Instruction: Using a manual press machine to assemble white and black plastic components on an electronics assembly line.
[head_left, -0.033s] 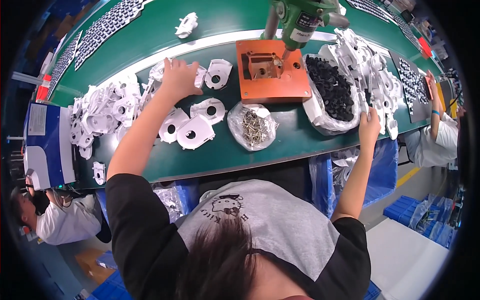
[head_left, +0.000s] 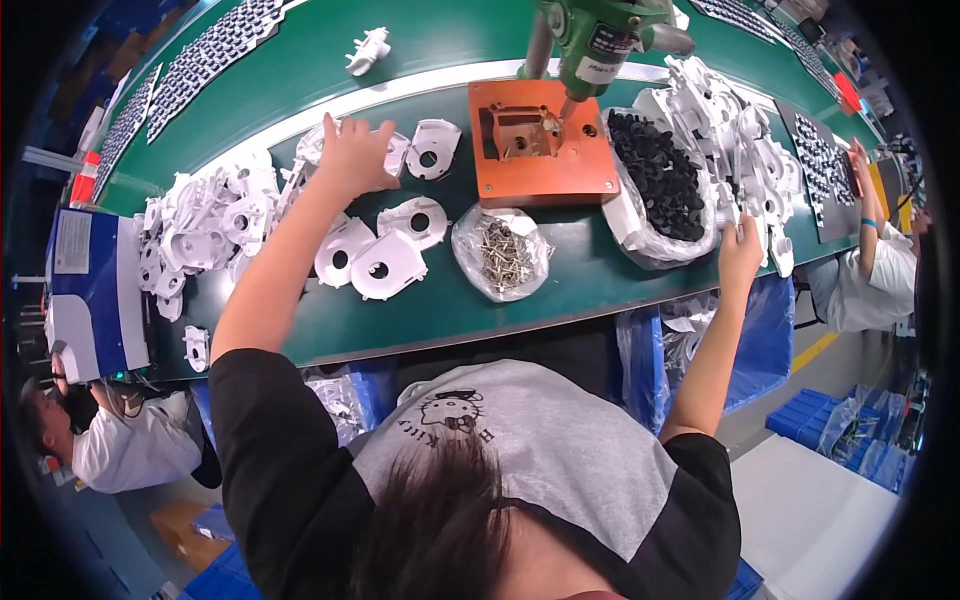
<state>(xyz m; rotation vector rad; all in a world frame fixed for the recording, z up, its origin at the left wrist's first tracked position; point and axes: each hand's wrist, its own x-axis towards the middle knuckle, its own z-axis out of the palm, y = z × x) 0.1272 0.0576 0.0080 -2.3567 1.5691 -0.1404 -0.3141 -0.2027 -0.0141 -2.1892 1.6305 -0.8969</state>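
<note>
My left hand reaches over several white plastic housings with round holes, its fingers spread apart and nothing visibly held. One white housing lies just right of it; another overlaps its neighbours nearer to me. At the near edge of a heap of white plastic parts, my right hand has its fingers closed on a white part, mostly hidden by the hand and the heap. Left of that hand stands an open bag of small black parts.
An orange fixture block sits under a green press. Before it lies a clear bag of metal pins or screws. More white parts are heaped at the left. Blue bins stand below the bench edge. Other people work at both sides.
</note>
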